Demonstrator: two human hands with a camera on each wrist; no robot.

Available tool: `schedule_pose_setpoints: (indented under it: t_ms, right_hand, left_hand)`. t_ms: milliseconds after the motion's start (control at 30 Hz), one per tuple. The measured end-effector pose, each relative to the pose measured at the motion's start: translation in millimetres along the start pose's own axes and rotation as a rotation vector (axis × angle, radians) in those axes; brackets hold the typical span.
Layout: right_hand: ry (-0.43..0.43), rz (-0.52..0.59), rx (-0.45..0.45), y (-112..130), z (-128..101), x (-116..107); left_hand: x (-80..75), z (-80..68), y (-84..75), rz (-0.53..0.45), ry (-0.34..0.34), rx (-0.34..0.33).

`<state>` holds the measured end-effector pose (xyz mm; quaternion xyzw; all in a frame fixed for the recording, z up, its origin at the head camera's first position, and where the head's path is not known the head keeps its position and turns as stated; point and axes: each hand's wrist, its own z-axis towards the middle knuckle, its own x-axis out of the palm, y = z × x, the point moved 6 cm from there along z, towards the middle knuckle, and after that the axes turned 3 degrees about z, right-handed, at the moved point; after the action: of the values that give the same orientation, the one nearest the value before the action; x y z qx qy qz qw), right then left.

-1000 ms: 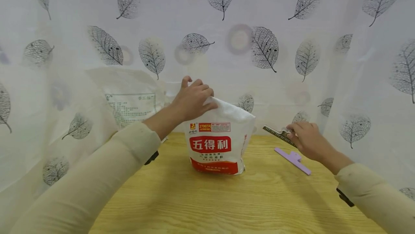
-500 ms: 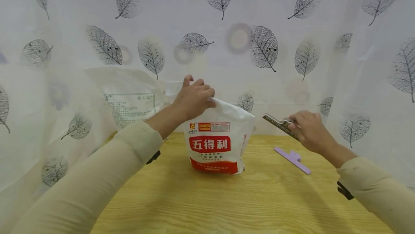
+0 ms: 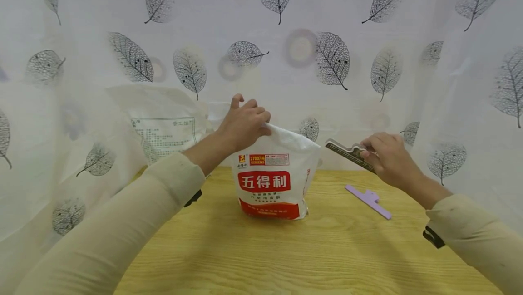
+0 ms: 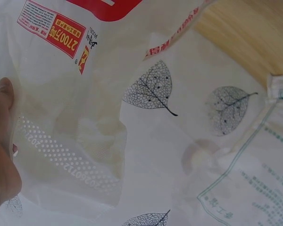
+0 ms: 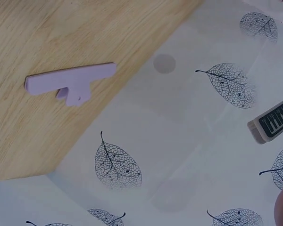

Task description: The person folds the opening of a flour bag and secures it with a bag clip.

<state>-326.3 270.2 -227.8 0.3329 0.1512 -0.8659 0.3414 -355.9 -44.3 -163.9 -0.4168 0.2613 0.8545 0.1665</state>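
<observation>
A white flour bag (image 3: 264, 197) with red print stands upright on the wooden table. My left hand (image 3: 246, 123) pinches its top edge near the left corner, thumb on the near side. The left wrist view shows the same bag (image 4: 66, 103) with part of the thumb side of the hand (image 4: 2, 146). To the right, my right hand (image 3: 388, 161) holds a sealing clip (image 3: 347, 152) with a dark piano-key pattern in the air, its far end just short of the bag's top right corner. In the right wrist view only one end of this clip (image 5: 275, 120) shows.
A lilac sealing clip (image 3: 368, 201) lies on the table (image 3: 310, 254) below my right hand. Behind my left arm stands another pale bag (image 3: 163, 127) with green print. A white leaf-patterned sheet (image 3: 229, 4) hangs behind and around the table.
My right hand has risen with the piano-patterned clip, which now points closer to the bag's top right corner. My left hand keeps its hold on the bag with hardly any shift.
</observation>
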Motion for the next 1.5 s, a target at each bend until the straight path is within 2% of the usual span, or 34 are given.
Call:
schedule_pose_setpoints:
  t_ms: [267,933,1500]
  right_hand:
    - [-0.009,0.064,-0.021,10.2,7.7,-2.2]
    - [0.033,0.081,-0.032,29.2,23.8,7.1]
    - [0.012,0.081,-0.037,39.4,45.1,18.4]
  left_hand:
    - [0.6,-0.6,-0.5,-0.001,-0.006,0.010]
    - [1.8,-2.7,0.4,0.002,0.009,0.007]
    - [1.2,-3.8,2.3,-0.016,-0.020,0.019]
